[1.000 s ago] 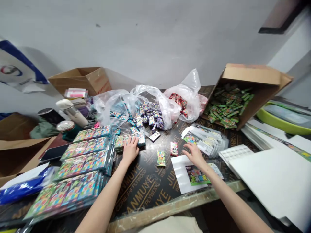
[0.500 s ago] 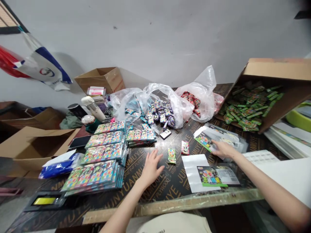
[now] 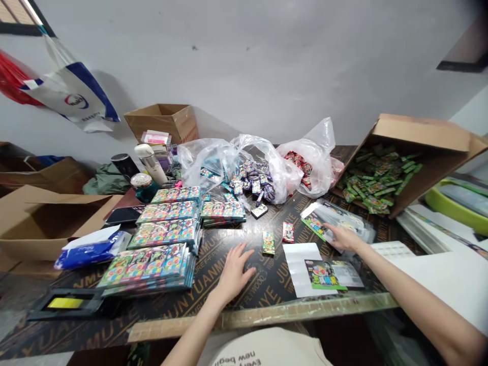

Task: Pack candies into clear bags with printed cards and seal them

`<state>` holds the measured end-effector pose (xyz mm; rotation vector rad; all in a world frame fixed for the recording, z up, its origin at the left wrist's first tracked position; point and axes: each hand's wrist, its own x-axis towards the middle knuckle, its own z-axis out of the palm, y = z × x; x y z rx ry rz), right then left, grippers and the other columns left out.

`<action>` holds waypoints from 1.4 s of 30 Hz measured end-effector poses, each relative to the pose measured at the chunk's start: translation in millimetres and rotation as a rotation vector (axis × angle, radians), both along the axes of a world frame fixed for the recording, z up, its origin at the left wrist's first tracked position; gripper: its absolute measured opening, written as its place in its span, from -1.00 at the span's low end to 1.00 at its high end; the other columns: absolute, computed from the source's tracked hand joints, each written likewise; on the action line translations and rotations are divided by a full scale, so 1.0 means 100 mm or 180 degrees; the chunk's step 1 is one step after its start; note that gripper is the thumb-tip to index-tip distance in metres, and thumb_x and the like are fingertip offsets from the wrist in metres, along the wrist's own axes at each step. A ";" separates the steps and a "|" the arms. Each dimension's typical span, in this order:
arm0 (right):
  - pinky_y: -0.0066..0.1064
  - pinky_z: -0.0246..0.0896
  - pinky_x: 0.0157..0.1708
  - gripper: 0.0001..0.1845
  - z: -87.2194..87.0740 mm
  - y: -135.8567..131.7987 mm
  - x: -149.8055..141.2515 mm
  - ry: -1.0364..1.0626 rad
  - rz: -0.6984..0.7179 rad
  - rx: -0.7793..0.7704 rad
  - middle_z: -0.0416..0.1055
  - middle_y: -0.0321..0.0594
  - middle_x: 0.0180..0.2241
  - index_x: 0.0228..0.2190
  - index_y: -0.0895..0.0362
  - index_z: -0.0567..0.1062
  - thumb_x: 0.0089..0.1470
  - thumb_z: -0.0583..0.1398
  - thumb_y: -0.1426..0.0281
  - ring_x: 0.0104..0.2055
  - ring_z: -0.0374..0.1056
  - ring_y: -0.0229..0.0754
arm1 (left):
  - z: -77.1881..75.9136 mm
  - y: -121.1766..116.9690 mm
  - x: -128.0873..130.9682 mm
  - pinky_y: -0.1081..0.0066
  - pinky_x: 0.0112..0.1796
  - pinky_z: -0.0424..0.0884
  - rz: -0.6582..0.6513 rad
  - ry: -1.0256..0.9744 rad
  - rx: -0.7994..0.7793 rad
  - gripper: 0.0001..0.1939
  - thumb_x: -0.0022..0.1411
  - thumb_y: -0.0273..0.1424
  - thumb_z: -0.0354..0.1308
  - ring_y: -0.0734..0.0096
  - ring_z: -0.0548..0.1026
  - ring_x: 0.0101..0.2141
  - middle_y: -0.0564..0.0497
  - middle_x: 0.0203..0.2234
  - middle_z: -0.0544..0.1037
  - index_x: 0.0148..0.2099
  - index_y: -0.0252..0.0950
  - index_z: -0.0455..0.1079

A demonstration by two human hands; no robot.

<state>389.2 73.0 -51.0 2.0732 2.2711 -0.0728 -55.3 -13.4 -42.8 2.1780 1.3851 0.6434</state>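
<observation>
As my left hand (image 3: pixel 232 272) splayed empty, my right hand (image 3: pixel 343 237) touched green-printed clear-plastic pouches (image 3: pixel 345 216), grip unclear; they looked light, slippery, edge-pinchable.

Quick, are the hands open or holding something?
Left hand: open, holding nothing.
Right hand: at the printed bags; can't tell if it's gripping one.

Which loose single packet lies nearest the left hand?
The green packet, left of the red packet; the red one lies farther from the left hand.
</observation>
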 end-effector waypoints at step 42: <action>-0.44 0.09 -0.36 -0.67 0.98 -0.50 -2.59 0.3351 0.1727 -0.0227 0.25 -0.33 -0.51 -0.58 0.14 0.33 -0.20 0.29 0.17 -0.41 0.17 -0.26 | 0.43 -0.18 0.14 0.26 -0.18 0.32 -0.0177 -0.3940 -0.2847 -0.39 -0.18 -0.18 0.22 0.22 0.46 -0.27 -0.10 -0.25 0.50 -0.03 -0.32 0.35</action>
